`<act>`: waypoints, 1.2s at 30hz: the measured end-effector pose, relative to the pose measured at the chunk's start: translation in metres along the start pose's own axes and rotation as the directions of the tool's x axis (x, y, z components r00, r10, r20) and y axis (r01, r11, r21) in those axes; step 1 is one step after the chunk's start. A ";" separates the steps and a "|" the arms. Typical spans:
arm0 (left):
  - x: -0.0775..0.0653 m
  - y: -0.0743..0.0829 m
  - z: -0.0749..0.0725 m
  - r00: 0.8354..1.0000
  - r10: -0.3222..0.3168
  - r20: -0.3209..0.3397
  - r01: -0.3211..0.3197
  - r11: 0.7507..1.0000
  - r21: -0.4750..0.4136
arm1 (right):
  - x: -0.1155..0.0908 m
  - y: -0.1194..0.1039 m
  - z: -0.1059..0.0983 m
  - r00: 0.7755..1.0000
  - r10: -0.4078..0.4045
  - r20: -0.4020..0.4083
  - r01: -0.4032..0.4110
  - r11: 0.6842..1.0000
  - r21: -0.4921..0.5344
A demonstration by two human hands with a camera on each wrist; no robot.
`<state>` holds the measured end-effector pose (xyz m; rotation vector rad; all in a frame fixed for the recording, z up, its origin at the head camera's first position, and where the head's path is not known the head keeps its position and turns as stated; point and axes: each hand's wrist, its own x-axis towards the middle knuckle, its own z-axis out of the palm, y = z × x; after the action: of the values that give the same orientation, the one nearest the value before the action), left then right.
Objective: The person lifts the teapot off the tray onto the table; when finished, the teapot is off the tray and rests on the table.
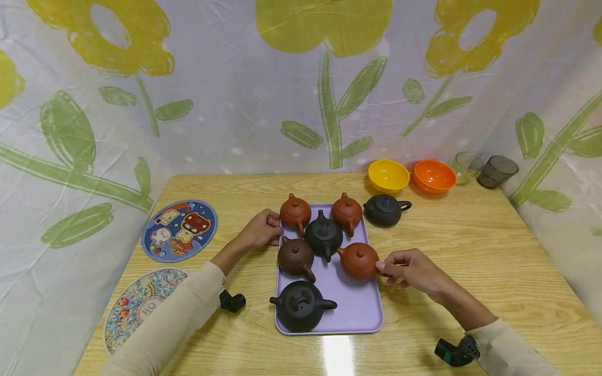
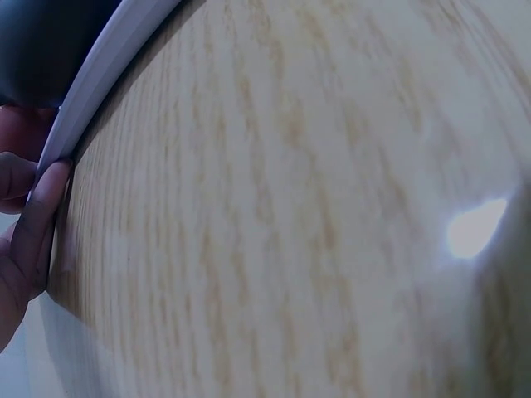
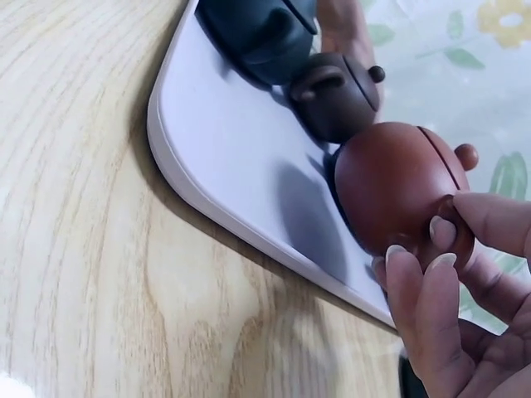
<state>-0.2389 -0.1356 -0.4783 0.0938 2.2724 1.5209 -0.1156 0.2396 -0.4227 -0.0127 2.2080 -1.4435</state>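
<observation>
Beige sleeves (image 1: 174, 313) foremost, my nearer right hand (image 1: 410, 269) is pinching the red teapot (image 1: 359, 263) lying ten-to-four at its nine o'clock, my left hand (image 1: 263, 230) gripping the tray (image 1: 355, 313).

Your tray (image 1: 354, 313) sits on table (image 1: 470, 230), five teapots (image 1: 323, 236) on it: two at back corners, one between and bit forward, one mid-left, one front-left. Sixth teapot (image 1: 359, 262) at tray's right side in your right hand (image 1: 413, 272), can't tell if touching. Your left hand (image 1: 261, 228) on tray's left edge. Seventh teapot (image 1: 383, 213) just off its back-right corner, two bowls (image 1: 388, 177), two cups (image 1: 497, 172) farther back-right. Two mats (image 1: 180, 231) left of tray.
</observation>
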 end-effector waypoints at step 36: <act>-0.001 0.001 0.001 1.000 -0.011 -0.001 0.011 1.000 -0.001 | 0.004 -0.002 -0.052 0.991 -0.075 0.115 0.088 0.989 -0.118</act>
<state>-0.2378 -0.1348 -0.4774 0.0805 2.2693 1.5168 -0.1410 0.2823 -0.4057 -0.2220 2.2240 -1.3142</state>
